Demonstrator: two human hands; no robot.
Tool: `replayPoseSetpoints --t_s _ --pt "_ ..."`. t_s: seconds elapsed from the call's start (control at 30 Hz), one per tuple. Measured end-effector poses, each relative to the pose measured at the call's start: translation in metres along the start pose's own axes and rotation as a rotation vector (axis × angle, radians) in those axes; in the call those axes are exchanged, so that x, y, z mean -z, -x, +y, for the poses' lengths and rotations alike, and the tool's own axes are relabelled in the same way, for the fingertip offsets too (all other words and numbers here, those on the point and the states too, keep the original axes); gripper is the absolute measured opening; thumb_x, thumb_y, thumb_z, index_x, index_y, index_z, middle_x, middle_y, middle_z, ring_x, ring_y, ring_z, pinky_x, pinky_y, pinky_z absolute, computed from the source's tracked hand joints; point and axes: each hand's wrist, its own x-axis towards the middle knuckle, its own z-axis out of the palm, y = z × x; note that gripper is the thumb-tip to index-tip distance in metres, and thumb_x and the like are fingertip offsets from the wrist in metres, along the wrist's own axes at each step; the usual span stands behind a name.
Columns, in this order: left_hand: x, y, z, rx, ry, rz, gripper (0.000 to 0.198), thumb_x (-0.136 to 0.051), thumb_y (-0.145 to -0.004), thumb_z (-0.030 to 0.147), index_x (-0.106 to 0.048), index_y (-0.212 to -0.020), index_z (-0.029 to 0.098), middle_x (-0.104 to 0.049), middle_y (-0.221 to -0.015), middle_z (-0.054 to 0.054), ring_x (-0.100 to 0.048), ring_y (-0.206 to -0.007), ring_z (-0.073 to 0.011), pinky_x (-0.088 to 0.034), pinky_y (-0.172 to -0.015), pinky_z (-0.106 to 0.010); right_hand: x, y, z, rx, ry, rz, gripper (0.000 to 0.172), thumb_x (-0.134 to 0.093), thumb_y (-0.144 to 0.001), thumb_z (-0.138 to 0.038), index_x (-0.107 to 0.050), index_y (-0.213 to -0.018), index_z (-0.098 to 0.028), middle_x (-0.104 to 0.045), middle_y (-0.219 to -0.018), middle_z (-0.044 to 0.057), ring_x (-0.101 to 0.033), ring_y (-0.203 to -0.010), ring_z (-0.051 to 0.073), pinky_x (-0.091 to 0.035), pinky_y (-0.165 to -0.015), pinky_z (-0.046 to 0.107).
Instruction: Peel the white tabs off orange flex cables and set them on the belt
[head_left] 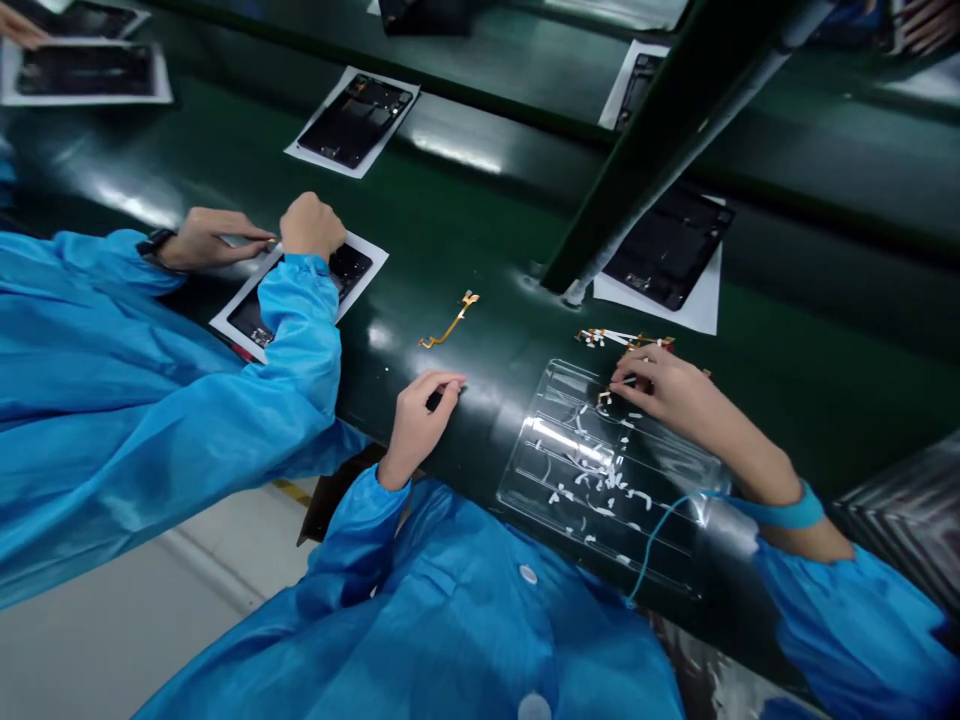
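My right hand (671, 395) is closed in a pinch over the far edge of a clear plastic tray (517, 470). A small orange flex cable (604, 398) shows at its fingertips. Many white scraps (611, 475) lie scattered over the tray. Just beyond my right fingers is a pile of flex cables (600, 336) with white strips. Thumb and forefinger of my left hand (420, 420) are pressed together above the bench, left of the tray; what they hold, if anything, is too small to name. A single flex cable (454, 322) lies on the green bench beyond that hand.
A slanted metal post (637, 160) rises from the bench ahead. Behind it, a black device housing (667, 250) rests on white paper. At left, a co-worker's hands (311, 225) work over another housing. More housings, such as one device panel (352, 118), lie further back.
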Motion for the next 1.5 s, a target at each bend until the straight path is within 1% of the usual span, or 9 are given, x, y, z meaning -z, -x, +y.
replayPoseSetpoints --t_s 0.2,0.33,0.5,0.63,0.8,0.93,1.03,1.13,1.5 --pt "-0.056 0.008 0.031 -0.089 0.012 -0.171 0.018 -0.055 -0.100 0.020 -0.074 -0.104 0.020 -0.073 -0.101 -0.005 -0.070 -0.096 -0.0159 -0.055 -0.091 -0.030 -0.002 -0.001 0.016 0.063 -0.101 -0.013 0.037 -0.066 -0.088 -0.057 -0.073 -0.096 -0.022 -0.069 -0.093 0.006 -0.059 -0.067 0.015 -0.049 -0.072 0.036" --pt "-0.086 0.016 0.030 -0.219 -0.157 -0.261 0.022 -0.055 -0.099 0.015 -0.074 -0.107 0.022 -0.069 -0.113 -0.006 -0.067 -0.107 -0.0182 -0.055 -0.098 -0.034 0.011 0.005 0.018 0.033 -0.208 0.021 0.030 -0.066 -0.090 -0.051 -0.073 -0.086 -0.022 -0.070 -0.086 0.005 -0.060 -0.071 0.015 -0.047 -0.068 0.033" --pt "-0.098 0.020 0.019 -0.343 -0.354 -0.250 0.023 -0.055 -0.098 0.012 -0.074 -0.108 0.020 -0.068 -0.114 -0.008 -0.065 -0.104 -0.0202 -0.056 -0.092 -0.036 0.050 0.029 0.011 -0.078 -0.393 0.224 0.026 -0.067 -0.092 -0.043 -0.071 -0.099 -0.019 -0.073 -0.087 0.008 -0.065 -0.069 0.014 -0.053 -0.065 0.030" --pt "-0.101 0.021 0.024 -0.373 -0.418 -0.222 0.025 -0.054 -0.099 0.012 -0.072 -0.114 0.020 -0.067 -0.116 -0.010 -0.063 -0.108 -0.0224 -0.056 -0.094 -0.038 0.058 0.057 -0.003 -0.150 -0.508 0.479 0.023 -0.070 -0.091 -0.038 -0.073 -0.103 -0.019 -0.072 -0.083 0.006 -0.066 -0.066 0.013 -0.056 -0.067 0.029" --pt "-0.107 0.023 0.064 -0.280 -0.134 -0.110 0.021 -0.056 -0.100 0.019 -0.072 -0.113 0.022 -0.069 -0.111 -0.009 -0.066 -0.105 -0.0201 -0.056 -0.092 -0.036 0.039 0.094 -0.029 -0.220 -0.596 0.413 0.022 -0.072 -0.089 -0.041 -0.075 -0.095 -0.020 -0.073 -0.077 0.005 -0.067 -0.060 0.016 -0.056 -0.056 0.029" --pt "-0.119 0.025 0.106 -0.129 0.332 -0.322 0.028 -0.070 -0.094 0.031 -0.070 -0.121 0.022 -0.072 -0.109 -0.008 -0.071 -0.087 -0.0146 -0.059 -0.079 -0.027 0.018 0.116 -0.050 -0.192 -0.656 0.354 0.028 -0.071 -0.089 -0.047 -0.072 -0.095 -0.020 -0.074 -0.073 0.005 -0.070 -0.059 0.018 -0.061 -0.059 0.030" --pt "-0.126 0.028 0.124 -0.153 0.426 -0.350 0.024 -0.077 -0.089 0.030 -0.076 -0.111 0.020 -0.076 -0.104 -0.006 -0.071 -0.087 -0.0143 -0.058 -0.076 -0.025 0.002 0.129 -0.060 -0.178 -0.685 0.346 0.028 -0.069 -0.090 -0.048 -0.070 -0.095 -0.021 -0.072 -0.067 0.002 -0.070 -0.058 0.018 -0.060 -0.059 0.029" --pt "-0.129 0.033 0.128 -0.229 0.361 -0.302 0.009 -0.075 -0.091 0.027 -0.079 -0.093 0.020 -0.078 -0.094 -0.005 -0.071 -0.087 -0.0140 -0.058 -0.077 -0.025 -0.014 0.141 -0.067 -0.177 -0.686 0.392 0.026 -0.069 -0.091 -0.047 -0.069 -0.095 -0.021 -0.073 -0.069 0.002 -0.071 -0.061 0.017 -0.060 -0.062 0.028" --pt "-0.130 0.068 0.112 -0.329 0.190 -0.105 0.013 -0.075 -0.091 0.027 -0.080 -0.100 0.020 -0.073 -0.096 -0.006 -0.069 -0.080 -0.0115 -0.060 -0.075 -0.026 -0.043 0.156 -0.084 -0.228 -0.665 0.543 0.025 -0.069 -0.091 -0.047 -0.071 -0.095 -0.022 -0.075 -0.077 0.001 -0.072 -0.062 0.015 -0.060 -0.064 0.026"
